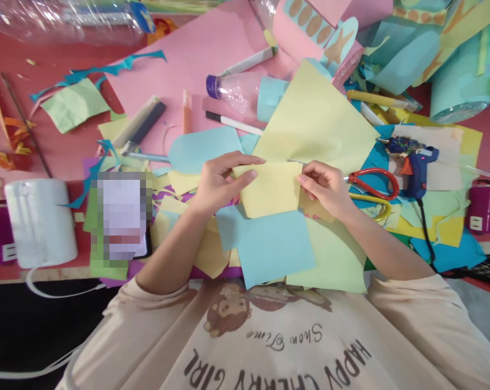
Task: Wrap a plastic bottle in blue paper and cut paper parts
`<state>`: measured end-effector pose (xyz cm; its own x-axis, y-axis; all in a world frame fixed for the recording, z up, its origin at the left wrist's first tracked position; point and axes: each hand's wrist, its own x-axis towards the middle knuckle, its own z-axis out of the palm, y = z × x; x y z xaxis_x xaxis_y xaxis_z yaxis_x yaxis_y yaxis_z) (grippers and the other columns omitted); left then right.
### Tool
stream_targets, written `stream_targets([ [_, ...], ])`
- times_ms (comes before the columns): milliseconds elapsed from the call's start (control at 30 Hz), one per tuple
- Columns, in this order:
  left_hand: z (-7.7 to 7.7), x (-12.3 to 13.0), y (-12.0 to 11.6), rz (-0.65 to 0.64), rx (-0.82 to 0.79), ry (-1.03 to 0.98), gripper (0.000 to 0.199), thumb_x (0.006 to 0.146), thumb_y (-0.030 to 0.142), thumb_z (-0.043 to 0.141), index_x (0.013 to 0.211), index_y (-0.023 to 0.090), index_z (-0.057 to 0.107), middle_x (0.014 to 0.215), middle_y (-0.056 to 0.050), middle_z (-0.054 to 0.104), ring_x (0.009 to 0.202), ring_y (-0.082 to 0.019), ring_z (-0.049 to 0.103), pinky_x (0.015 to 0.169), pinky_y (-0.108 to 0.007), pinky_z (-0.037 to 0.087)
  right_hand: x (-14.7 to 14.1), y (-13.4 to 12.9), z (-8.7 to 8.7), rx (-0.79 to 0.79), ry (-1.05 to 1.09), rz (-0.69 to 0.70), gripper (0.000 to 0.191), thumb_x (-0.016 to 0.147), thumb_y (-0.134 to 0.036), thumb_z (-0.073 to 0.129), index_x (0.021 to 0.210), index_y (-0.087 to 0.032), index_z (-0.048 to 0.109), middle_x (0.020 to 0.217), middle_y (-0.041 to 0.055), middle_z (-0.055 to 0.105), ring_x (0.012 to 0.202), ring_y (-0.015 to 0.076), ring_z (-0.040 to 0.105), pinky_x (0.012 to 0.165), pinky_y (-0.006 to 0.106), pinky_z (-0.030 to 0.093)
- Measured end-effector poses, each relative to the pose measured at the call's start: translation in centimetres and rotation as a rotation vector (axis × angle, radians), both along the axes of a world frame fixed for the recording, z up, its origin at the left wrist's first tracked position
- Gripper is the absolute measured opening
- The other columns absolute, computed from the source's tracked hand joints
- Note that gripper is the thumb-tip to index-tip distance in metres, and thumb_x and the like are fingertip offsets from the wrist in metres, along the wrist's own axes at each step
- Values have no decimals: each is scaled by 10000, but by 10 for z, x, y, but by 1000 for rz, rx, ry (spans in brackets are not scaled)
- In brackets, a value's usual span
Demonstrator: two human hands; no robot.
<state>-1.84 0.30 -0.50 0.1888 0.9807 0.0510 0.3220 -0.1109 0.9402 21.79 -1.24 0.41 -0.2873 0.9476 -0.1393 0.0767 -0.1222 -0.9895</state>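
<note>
Between my hands is a small piece of yellow paper [271, 189], held up over the pile of paper. My left hand [226, 181] pinches its upper left edge between thumb and fingers. At its right edge, my right hand [324, 187] grips it with curled fingers. A light blue sheet [275, 246] lies just below it. Behind it spreads a large pale yellow-green sheet [315, 119]. Red-handled scissors [374, 183] lie beside my right hand, partly hidden by it. To the left of them, past my left hand, is a rounded light blue paper piece [206, 149].
A glue gun [417, 168] with a black cord lies at the right. A plastic bottle [245, 92] and a marker [232, 123] lie behind my hands. On the left are a phone [125, 216] and a white pouch [41, 222]. A blue-wrapped container [459, 86] stands far right.
</note>
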Motion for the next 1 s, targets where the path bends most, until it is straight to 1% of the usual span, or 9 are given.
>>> stream_targets([
  [100,2,1,0,-7,-28,-15,284,780,433,696,968,225,742,933,-43,717,820,-162,629,709,-272,508,1,-1,-4,-30,-2,-13,290,838,-462,653,733,-214,547,583,-55,471,458,63,408,424,223,322],
  [167,2,1,0,-19,-54,-53,343,774,473,697,1000,216,720,1019,-59,708,927,-188,637,776,-281,526,2,-1,-6,-56,0,-27,299,836,-474,651,734,-214,546,577,-53,492,438,61,415,407,220,333],
  [233,1,2,0,-61,-87,-115,420,769,511,696,1072,221,683,1092,-71,684,973,-206,642,787,-286,537,2,-1,-6,-68,17,-52,300,835,-468,656,730,-211,545,573,-52,517,422,56,425,402,212,353],
  [300,0,2,0,-127,-130,-191,527,769,526,698,1209,252,604,1061,-66,674,901,-203,666,720,-281,545,2,0,-5,-70,40,-82,296,827,-453,671,725,-205,546,561,-54,529,410,50,435,395,200,361],
  [400,-4,3,0,-175,-145,-245,617,799,502,681,1344,306,467,872,-22,652,713,-163,657,612,-268,527,2,1,-4,-67,53,-110,301,817,-440,687,714,-195,546,543,-58,535,395,41,446,381,182,358],
  [467,-5,4,0,-151,-93,-222,534,817,462,671,1296,294,504,819,-8,625,676,-141,630,585,-254,515,1,1,-3,-69,50,-111,312,810,-445,692,707,-189,546,540,-58,540,391,37,450,378,175,361],
  [600,-4,5,-1,-95,-32,-150,357,811,401,670,1108,211,614,889,-35,635,721,-136,625,590,-246,523,2,2,-4,-70,63,-104,311,801,-452,700,718,-187,561,537,-59,536,391,36,442,373,175,364],
  [767,-3,7,-1,-63,-33,-150,319,791,323,678,1081,199,629,985,-53,661,770,-139,644,622,-248,544,2,2,-5,-62,59,-99,287,810,-430,695,723,-188,566,539,-58,533,396,39,449,377,178,366],
  [1000,-2,10,-1,-19,-12,-173,297,744,245,701,1032,189,657,956,-41,667,720,-112,619,605,-231,537,1,2,-3,-54,65,-85,302,798,-445,700,725,-188,559,537,-61,528,396,39,442,375,177,366],
])
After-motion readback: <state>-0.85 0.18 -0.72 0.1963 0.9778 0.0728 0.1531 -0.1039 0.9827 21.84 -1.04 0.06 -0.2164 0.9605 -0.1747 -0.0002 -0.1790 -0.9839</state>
